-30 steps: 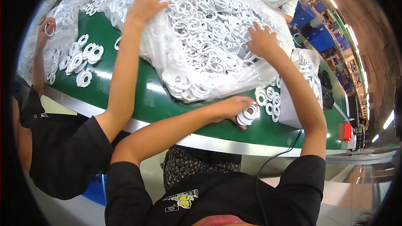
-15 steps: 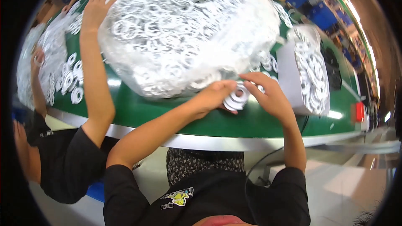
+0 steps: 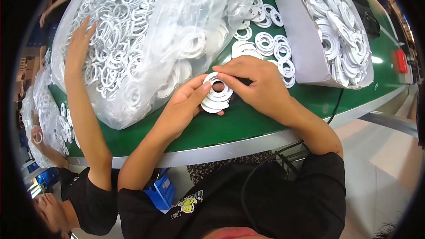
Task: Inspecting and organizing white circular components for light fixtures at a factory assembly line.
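Both hands are meeting over a small stack of white rings (image 3: 215, 95) lying flat on the green bench (image 3: 248, 124), just in front of the big clear bag of rings (image 3: 146, 40). Left hand (image 3: 183, 106) is cupping it from below-left, fingers curled round the edge. Right hand (image 3: 256, 82) is coming in from the right, w/ fingers pinching the top ring. A co-worker's hand (image 3: 79, 44) is resting on the bag.

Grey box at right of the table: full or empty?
Full. The grey box is heaped to its rim with white rings, some rising above the wall. How deep the pile goes cannot be told.
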Action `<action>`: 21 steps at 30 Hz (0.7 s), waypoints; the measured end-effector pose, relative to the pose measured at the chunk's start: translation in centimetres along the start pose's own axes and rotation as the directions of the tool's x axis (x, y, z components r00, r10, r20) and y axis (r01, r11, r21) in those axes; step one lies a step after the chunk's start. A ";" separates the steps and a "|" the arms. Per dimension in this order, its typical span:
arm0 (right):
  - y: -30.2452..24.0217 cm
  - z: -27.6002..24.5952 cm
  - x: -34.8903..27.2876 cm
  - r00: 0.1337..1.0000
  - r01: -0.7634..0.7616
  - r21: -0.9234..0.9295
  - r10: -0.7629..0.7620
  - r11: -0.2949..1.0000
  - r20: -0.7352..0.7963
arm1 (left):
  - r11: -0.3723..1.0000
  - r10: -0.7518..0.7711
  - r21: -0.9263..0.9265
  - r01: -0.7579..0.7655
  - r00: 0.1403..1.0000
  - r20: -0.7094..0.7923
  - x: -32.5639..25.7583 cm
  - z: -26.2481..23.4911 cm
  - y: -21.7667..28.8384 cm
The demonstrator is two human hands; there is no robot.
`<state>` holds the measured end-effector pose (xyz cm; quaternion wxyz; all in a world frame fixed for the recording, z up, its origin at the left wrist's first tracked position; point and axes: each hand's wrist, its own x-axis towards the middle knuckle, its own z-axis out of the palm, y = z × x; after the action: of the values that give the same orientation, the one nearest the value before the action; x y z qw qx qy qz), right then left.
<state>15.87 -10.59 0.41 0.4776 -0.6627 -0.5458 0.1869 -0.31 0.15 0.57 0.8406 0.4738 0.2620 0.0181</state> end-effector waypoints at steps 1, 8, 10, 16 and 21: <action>0.2 0.2 -0.1 0.996 0.079 -0.071 -0.081 0.994 -0.032 | 1.000 -0.019 -0.022 0.019 1.000 -0.005 -0.1 0.1 0.1; 0.1 -0.4 -0.3 0.983 -0.168 0.206 0.147 0.964 0.112 | 0.999 -0.037 -0.024 0.039 0.997 0.075 -0.3 -0.1 -0.1; 0.0 -0.7 -0.1 0.913 -0.401 0.417 0.317 0.816 0.258 | 0.997 0.020 0.078 -0.024 0.998 0.057 -0.6 0.1 0.1; -0.5 -1.0 0.0 0.921 -0.378 0.444 0.281 0.812 0.270 | 0.950 0.163 0.257 -0.179 0.983 0.084 -0.8 -0.1 -0.3; -0.8 -1.8 -0.1 0.866 -0.492 0.418 0.381 0.764 0.324 | 0.956 0.146 0.247 -0.157 0.987 0.060 -0.6 0.1 0.0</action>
<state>16.76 -11.46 1.93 0.5081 -0.6047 -0.3597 0.4968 -0.82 -0.09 0.85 0.7754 0.5950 0.2077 0.0394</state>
